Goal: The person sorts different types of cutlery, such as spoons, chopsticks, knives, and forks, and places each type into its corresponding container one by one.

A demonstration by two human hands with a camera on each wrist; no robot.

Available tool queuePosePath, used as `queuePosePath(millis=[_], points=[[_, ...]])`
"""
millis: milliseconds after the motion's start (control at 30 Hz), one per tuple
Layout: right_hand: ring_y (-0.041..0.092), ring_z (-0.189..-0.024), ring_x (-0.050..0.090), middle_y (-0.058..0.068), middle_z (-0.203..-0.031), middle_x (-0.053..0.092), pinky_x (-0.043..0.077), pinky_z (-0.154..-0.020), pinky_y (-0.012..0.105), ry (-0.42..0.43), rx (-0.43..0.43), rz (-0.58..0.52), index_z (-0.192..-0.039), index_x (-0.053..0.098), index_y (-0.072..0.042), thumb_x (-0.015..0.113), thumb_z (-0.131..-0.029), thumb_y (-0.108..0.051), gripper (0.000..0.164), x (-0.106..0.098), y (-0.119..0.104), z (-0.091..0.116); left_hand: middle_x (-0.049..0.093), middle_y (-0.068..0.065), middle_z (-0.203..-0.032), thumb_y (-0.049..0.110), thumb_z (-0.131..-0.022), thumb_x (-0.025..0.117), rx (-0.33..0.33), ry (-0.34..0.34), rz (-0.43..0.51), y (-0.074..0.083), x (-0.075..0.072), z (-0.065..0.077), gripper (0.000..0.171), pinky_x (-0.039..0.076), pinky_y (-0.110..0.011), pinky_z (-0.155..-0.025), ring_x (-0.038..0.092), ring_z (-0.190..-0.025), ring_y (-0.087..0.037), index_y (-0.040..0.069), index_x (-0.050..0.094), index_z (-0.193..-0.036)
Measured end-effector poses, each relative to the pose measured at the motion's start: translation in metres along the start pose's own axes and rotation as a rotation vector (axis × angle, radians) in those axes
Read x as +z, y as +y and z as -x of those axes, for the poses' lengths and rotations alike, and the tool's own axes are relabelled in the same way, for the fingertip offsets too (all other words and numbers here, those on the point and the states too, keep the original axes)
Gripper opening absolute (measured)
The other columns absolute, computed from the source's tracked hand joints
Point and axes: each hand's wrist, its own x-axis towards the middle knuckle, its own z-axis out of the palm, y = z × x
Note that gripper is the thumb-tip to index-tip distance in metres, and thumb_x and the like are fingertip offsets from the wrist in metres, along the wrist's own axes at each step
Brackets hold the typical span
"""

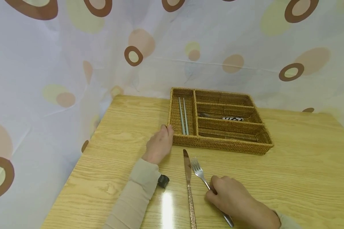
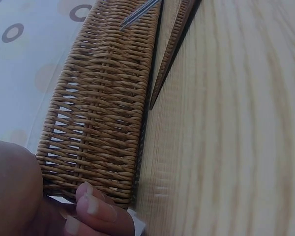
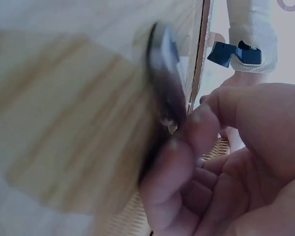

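Note:
My left hand (image 1: 160, 144) grips the near left corner of a wicker cutlery tray (image 1: 220, 145), thumb and fingers around the woven wall (image 2: 93, 113) in the left wrist view. Between the thumb and fingers of my right hand (image 1: 232, 195), a metal fork (image 1: 199, 172) is pinched by its handle. Its tines point toward the tray, close beside the blade of a table knife (image 1: 188, 178). That knife lies on the table between my hands, its patterned handle toward me. In the right wrist view the fork's handle end (image 3: 164, 59) is blurred.
Two pale chopsticks (image 1: 183, 116) lie in the tray's left compartment. A utensil with a black-and-white handle (image 1: 232, 119) is in the middle right compartment, and a dark long piece (image 1: 215, 135) in the front one. A patterned curtain (image 1: 206, 47) hangs behind the wooden table (image 1: 117, 136).

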Motion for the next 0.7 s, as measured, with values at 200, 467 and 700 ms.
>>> queuePosePath(millis=[200, 467, 700], points=[[0.005, -0.042, 0.033, -0.008, -0.051, 0.039, 0.030, -0.037, 0.023, -0.059, -0.045, -0.086, -0.067, 0.046, -0.016, 0.054, -0.079, -0.014, 0.014, -0.005, 0.006, -0.001, 0.044, -0.008, -0.066, 0.046, -0.099, 0.007, -0.006, -0.002, -0.001, -0.001, 0.000, -0.001, 0.050, 0.040, -0.039, -0.045, 0.046, -0.053, -0.025, 0.010, 0.041, -0.095], [0.004, -0.040, 0.034, -0.008, -0.051, 0.041, 0.028, -0.035, 0.017, -0.115, -0.090, -0.249, -0.078, 0.045, -0.011, 0.048, -0.084, -0.007, 0.008, -0.015, 0.018, 0.003, 0.046, -0.009, -0.067, 0.047, -0.099, 0.007, -0.014, -0.007, -0.006, -0.001, 0.001, -0.001, 0.052, 0.040, -0.040, -0.047, 0.047, -0.055, -0.026, 0.008, 0.042, -0.101], [0.003, -0.047, 0.035, -0.007, -0.060, 0.039, 0.033, -0.039, 0.021, 0.053, -0.220, -0.202, -0.088, 0.044, -0.009, 0.049, -0.085, 0.000, 0.011, -0.036, 0.027, 0.003, 0.046, -0.010, -0.067, 0.048, -0.098, 0.006, -0.017, -0.006, -0.002, -0.001, 0.001, -0.001, 0.053, 0.040, -0.040, -0.048, 0.048, -0.056, -0.026, 0.010, 0.042, -0.100]])
